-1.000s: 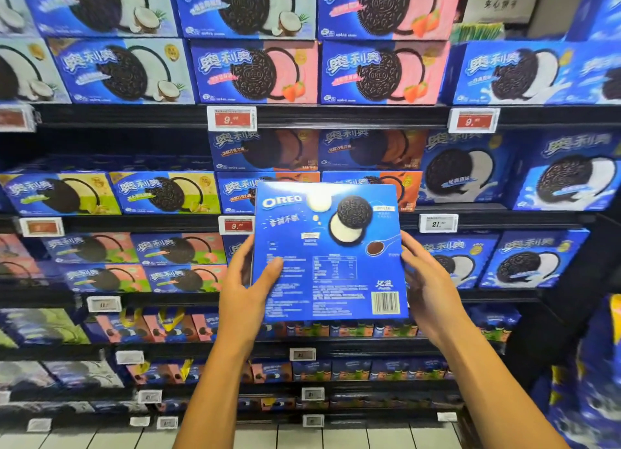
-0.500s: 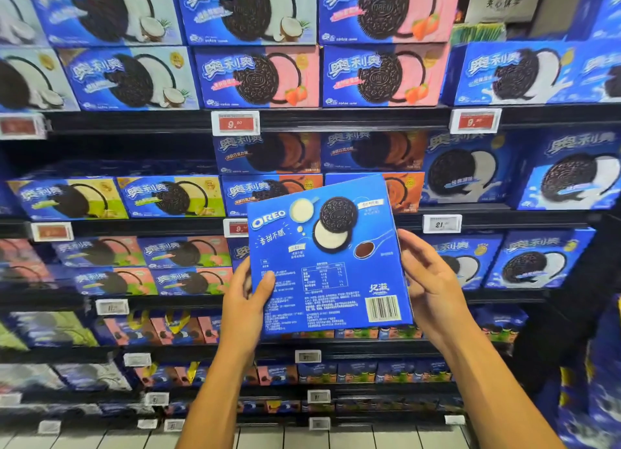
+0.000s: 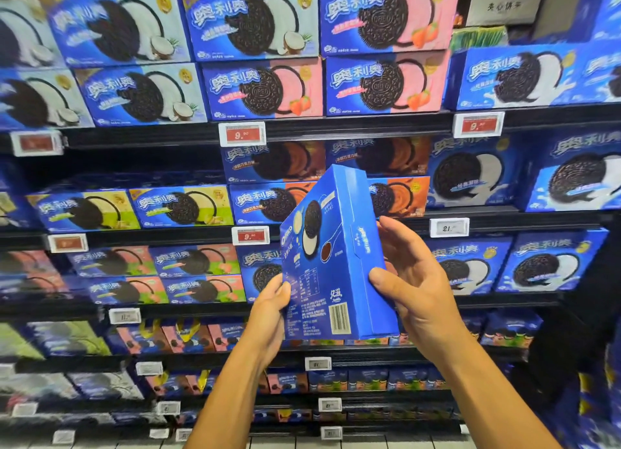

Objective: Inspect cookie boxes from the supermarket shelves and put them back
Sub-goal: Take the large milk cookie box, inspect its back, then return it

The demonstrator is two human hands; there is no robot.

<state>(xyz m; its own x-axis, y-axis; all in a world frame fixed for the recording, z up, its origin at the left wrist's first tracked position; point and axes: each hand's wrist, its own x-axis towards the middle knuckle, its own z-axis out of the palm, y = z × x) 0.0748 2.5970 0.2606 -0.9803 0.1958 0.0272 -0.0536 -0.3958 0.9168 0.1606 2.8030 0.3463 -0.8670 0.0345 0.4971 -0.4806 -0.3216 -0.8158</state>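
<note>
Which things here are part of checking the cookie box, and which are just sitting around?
Part of the job:
- flat blue cardboard cookie box, turned edge-on
- left hand holding its lower left edge
- right hand holding its right side

Just there:
- pink-and-blue strawberry cookie boxes
- red-and-white price tag

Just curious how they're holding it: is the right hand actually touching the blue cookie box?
Touching. The head view shows the right hand with its thumb pressed on the blue cookie box.

Both arms raised forward, left hand (image 3: 268,309) and right hand (image 3: 411,280) with fingers curled, gripping, palms facing inward
</note>
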